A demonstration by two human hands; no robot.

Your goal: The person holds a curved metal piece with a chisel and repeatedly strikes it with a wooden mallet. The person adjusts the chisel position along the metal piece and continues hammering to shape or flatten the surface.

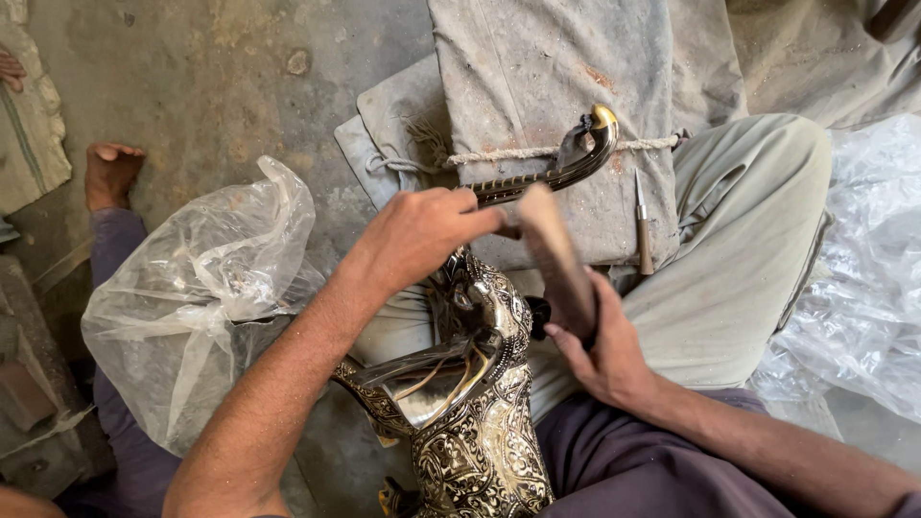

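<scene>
An ornate engraved metal jug (480,422) in silver and gold lies across my lap, its shiny spout toward me. My left hand (422,235) grips the upper part of the jug, where a long curved metal handle (566,163) reaches up onto a cloth-wrapped block (556,86). My right hand (600,350) holds a wooden mallet (554,254) raised just beside the left hand's fingers.
A thin chisel-like tool (643,230) lies on the cloth-wrapped block, which is tied with cord (518,153). A crumpled clear plastic bag (201,288) sits at left, more plastic sheet (863,278) at right. Another person's bare foot (110,173) rests on the concrete floor (211,77).
</scene>
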